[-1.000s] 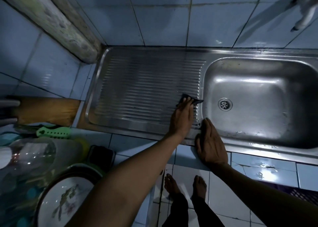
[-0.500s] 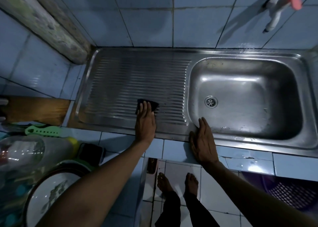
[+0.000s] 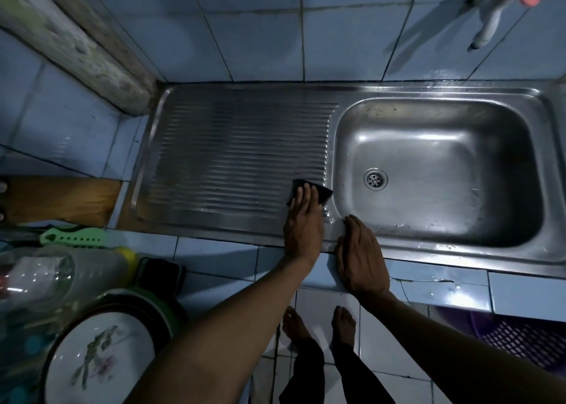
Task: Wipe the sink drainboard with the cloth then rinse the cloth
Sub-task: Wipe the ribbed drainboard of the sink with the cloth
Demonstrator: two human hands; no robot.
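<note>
My left hand (image 3: 303,223) presses the dark cloth (image 3: 324,192) flat on the drainboard (image 3: 232,158); just beside it, my right hand (image 3: 361,256) rests flat on the sink rim (image 3: 428,252).

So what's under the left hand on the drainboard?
A dark cloth, pressed flat on the ribbed drainboard by the left hand. Only its far edges show; the rest is covered.

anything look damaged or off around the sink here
One thing: a cracked tile on the counter's front edge, just below the basin, with a jagged line across it. Otherwise nothing stands out; the left hand presses the dark cloth flat on the drainboard.
</note>
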